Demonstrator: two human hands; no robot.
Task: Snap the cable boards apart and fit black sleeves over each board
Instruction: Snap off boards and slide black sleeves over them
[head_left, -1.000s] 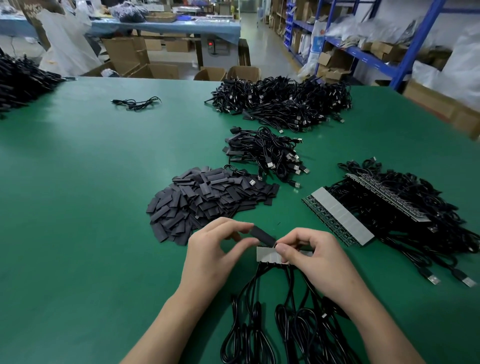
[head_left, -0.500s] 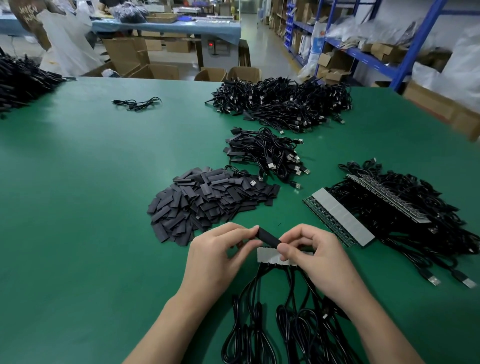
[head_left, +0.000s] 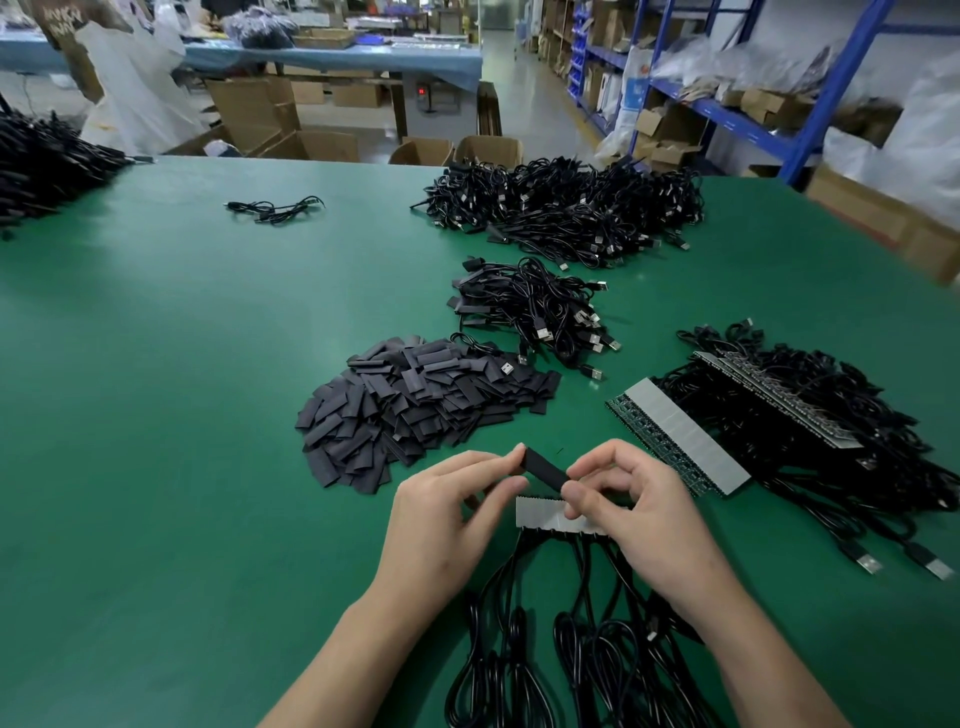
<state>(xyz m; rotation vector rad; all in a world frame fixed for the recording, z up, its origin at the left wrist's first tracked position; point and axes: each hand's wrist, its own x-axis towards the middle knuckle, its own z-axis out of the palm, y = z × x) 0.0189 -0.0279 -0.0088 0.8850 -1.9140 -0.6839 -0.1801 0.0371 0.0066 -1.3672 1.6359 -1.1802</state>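
Little has moved since the earlier frames: the black sleeve (head_left: 545, 470) remains pinched between both hands, edged slightly toward the right. On the green bench (head_left: 182, 415) a large cable heap (head_left: 566, 213) lies toward the far edge. Board panels (head_left: 680, 436) rest on tangled cables (head_left: 841, 400) at the right edge. Nearer the middle lie a smaller cable bundle (head_left: 530, 306) and, just nearer and left of it, a pile of loose sleeves (head_left: 415, 410).

Close to the near edge, the left hand (head_left: 447, 525) lies palm down, thumb and forefinger curled to pinch the sleeve's far-left end. The right hand (head_left: 644, 514), fingers curled, grips the sleeve's near-right end between thumb and forefinger. A board strip (head_left: 540, 514) lies just below the sleeve, partly under the right fingers, its trailing leads (head_left: 571, 649) running to the near edge. Whether sleeve and strip touch cannot be told.
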